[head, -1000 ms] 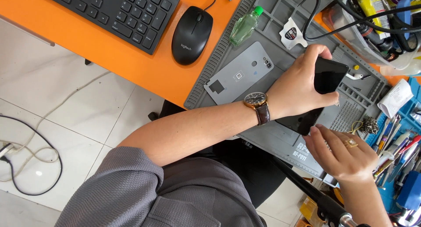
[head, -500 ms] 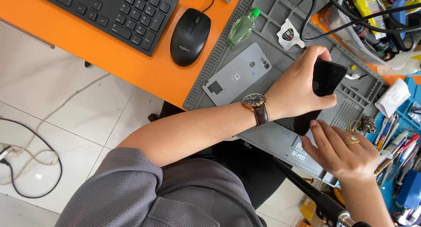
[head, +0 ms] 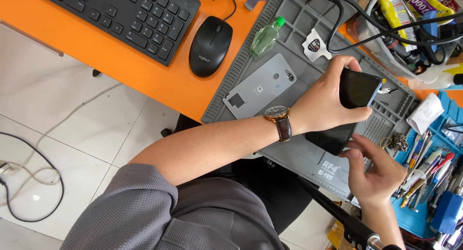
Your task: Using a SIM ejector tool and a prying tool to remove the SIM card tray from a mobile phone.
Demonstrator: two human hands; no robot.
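Observation:
My left hand, with a brown-strapped watch on its wrist, grips the upper end of a black phone held tilted over the grey work mat. My right hand comes up from the lower right. Its thumb and fingertips pinch the phone's lower end, which my left hand partly hides. A grey phone back cover lies flat on the mat just left of my left wrist.
A small green bottle lies on the mat's upper part. A black mouse and keyboard sit on the orange desk. A bin of cables is top right, with blue tool trays at right.
My right hand's fingers have shifted slightly against the phone's lower end. My left hand keeps its hold on the phone in about the same place.

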